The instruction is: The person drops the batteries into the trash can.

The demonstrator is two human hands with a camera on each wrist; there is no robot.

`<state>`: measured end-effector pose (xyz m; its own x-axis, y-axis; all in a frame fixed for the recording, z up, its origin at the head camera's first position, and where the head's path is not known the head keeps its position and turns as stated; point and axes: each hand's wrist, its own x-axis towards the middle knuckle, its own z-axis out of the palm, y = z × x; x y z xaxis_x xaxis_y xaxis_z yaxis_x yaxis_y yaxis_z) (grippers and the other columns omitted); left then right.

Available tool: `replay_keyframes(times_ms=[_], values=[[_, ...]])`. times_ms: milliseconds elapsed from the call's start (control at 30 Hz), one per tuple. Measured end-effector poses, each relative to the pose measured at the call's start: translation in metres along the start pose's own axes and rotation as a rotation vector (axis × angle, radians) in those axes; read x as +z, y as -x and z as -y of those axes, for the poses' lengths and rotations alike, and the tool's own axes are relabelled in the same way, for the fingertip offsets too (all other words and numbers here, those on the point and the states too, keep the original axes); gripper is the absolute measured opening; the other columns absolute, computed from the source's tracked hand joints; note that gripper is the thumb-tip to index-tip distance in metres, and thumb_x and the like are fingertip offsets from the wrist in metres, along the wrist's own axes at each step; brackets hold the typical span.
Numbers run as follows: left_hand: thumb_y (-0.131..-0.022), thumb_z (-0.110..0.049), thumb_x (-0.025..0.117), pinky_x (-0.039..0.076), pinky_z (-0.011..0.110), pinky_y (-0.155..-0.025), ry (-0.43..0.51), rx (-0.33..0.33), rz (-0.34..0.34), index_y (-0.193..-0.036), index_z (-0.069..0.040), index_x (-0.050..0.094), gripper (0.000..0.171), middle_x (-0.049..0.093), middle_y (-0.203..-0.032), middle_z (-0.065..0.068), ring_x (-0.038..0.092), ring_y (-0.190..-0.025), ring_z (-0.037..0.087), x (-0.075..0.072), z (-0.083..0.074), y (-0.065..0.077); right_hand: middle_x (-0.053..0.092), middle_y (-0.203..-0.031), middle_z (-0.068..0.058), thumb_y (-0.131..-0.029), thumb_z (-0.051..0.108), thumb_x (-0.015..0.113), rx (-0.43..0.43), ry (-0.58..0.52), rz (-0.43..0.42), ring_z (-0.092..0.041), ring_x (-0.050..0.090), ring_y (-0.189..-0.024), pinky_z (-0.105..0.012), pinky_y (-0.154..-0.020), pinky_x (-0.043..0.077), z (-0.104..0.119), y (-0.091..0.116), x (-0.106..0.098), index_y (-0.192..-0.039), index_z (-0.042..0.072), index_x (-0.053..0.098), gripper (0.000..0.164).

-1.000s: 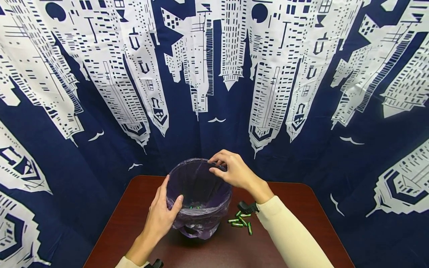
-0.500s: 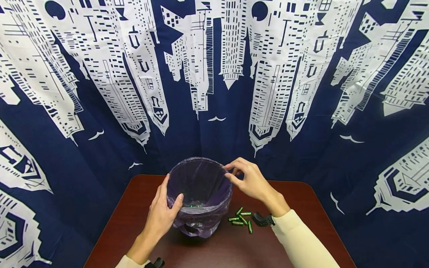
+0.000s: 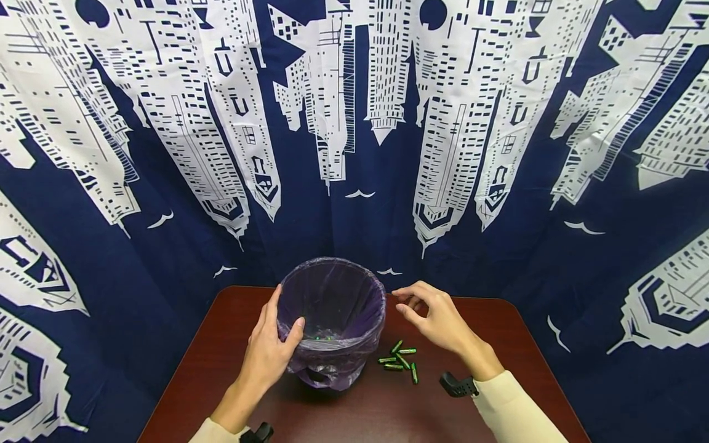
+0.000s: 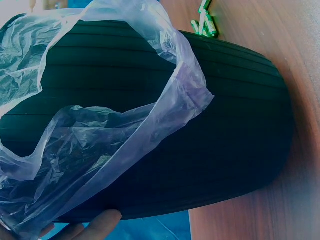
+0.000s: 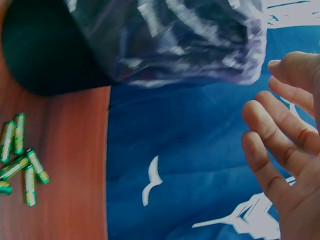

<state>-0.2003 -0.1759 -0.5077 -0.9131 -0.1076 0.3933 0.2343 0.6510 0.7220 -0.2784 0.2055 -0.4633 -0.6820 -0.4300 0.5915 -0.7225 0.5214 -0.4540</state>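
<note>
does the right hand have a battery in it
No, the right hand shows nothing between its fingers, and the loose green batteries beside the bin lie on the table.

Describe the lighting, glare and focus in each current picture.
Head view: soft sheen on the wooden table near the bottom edge; left wrist view: bluish cast, lower side of the trash can nearly black; right wrist view: bright glints on the purple trash bag, green batteries slightly soft.
</note>
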Motion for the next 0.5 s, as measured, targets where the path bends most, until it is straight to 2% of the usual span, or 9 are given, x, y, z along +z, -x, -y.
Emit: replay_keyframes(times_ms=[233, 500], values=[[-0.108, -0.046, 0.076, 0.053, 0.082, -0.119, 0.003, 0.001, 0.002, -0.187, -0.025, 0.027, 0.095, 0.047, -0.185, 0.015, 0.063, -0.157, 0.052, 0.000, 0.000, 0.000, 0.079, -0.106, 0.008, -0.101, 0.009, 0.090, 0.042, -0.001, 0.050, -0.001, 0.072, -0.085, -0.027, -0.078, 0.065, -0.016, 0.024, 0.002, -0.130, 0.016, 0.085, 0.030], [-0.108, -0.046, 0.077, 0.053, 0.082, -0.119, -0.005, -0.002, 0.002, -0.187, -0.025, 0.027, 0.096, 0.048, -0.184, 0.016, 0.063, -0.157, 0.053, -0.001, -0.001, -0.001, 0.079, -0.106, 0.005, -0.100, 0.008, 0.091, 0.092, -0.047, 0.100, 0.001, 0.069, -0.082, -0.034, -0.073, 0.066, -0.046, 0.054, 0.014, -0.131, 0.017, 0.084, 0.033]])
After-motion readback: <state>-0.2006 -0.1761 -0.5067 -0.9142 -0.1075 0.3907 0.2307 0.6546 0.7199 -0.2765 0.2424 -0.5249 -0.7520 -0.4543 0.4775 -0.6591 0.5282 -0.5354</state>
